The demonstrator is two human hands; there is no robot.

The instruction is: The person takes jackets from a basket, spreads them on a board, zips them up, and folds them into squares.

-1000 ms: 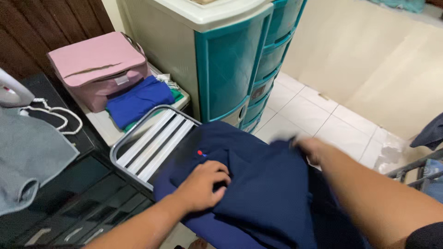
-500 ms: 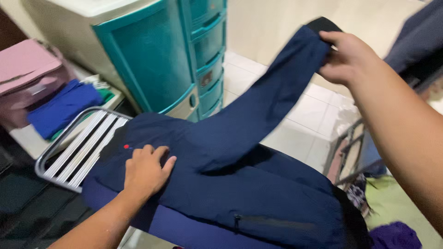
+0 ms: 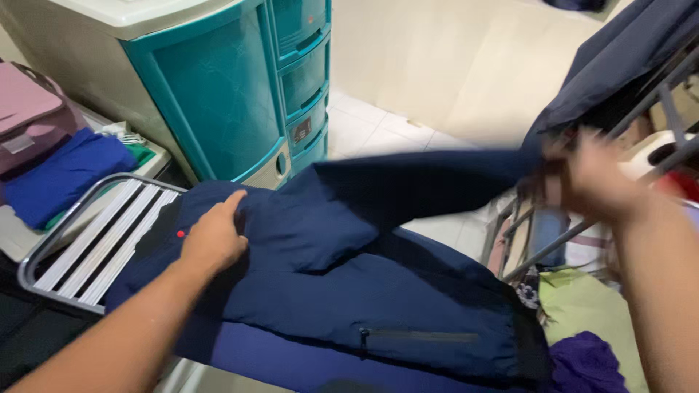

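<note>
Head view
Left hand (image 3: 213, 239): lies flat, fingers together, pressing on the navy jacket (image 3: 349, 291) near its small red mark.
Right hand (image 3: 593, 182): blurred; closed around the end of the jacket's sleeve (image 3: 422, 182), drawn out sideways to the right.
Hands: well apart.
Jacket: spread over the ironing board (image 3: 277, 360), zip pocket facing the camera.
Metal rest (image 3: 87, 240): grey frame with white bars at the board's left end, partly under the jacket.
Behind: teal drawer cabinet (image 3: 240, 80); left of it a folded blue cloth (image 3: 62, 175) beside a pink bag (image 3: 25, 109).
Right: drying rack (image 3: 575, 233) hung with dark cloth.
</note>
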